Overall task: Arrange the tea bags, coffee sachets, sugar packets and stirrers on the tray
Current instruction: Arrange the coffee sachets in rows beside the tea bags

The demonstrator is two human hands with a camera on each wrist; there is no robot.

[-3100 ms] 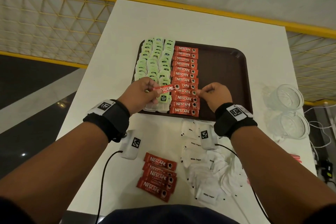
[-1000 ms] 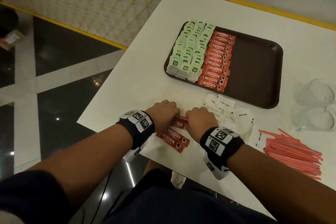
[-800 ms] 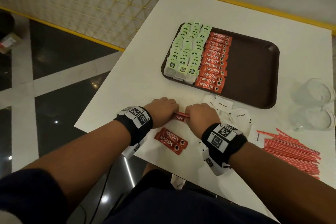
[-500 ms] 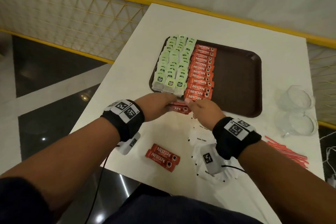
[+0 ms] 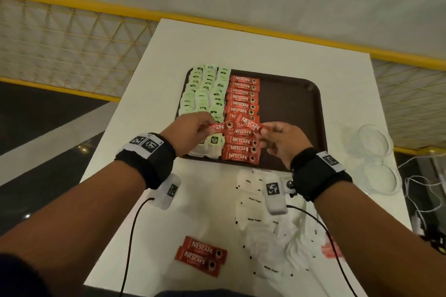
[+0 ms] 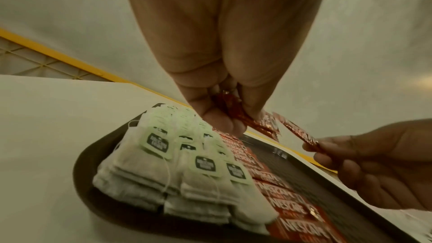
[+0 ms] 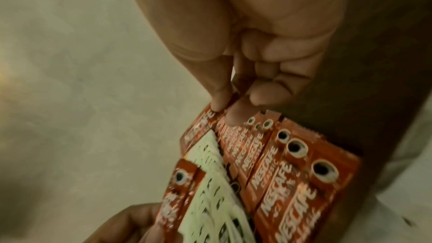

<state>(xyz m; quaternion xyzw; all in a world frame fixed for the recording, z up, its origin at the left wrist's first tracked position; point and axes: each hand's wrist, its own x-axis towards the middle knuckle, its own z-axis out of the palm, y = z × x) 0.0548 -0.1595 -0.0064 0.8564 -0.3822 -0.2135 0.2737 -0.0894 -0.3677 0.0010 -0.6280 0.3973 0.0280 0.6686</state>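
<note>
My left hand (image 5: 190,132) pinches one end of a red Nescafé coffee sachet (image 5: 220,127) between thumb and fingertips, and my right hand (image 5: 281,143) pinches the end of a second red sachet (image 5: 249,123) the same way; both grips are pressed tight on the foil, and the two sachets hang in the air, almost meeting over the near half of the dark brown plastic tray (image 5: 292,103). Under them lies the column of red coffee sachets (image 5: 242,113) already laid flat on the tray, each one parallel to the next, running from the far edge to the near edge. Just left of that column, touching it, sit overlapping rows of white tea bags with pale green tags (image 5: 205,94). The right half of the tray shows bare brown surface. On the white tabletop (image 5: 149,94), near me, two more red sachets (image 5: 201,257) lie side by side, and to their right spreads a loose heap of white sugar packets (image 5: 263,236). Two clear glass cups (image 5: 372,142) rest right of the tray.
</note>
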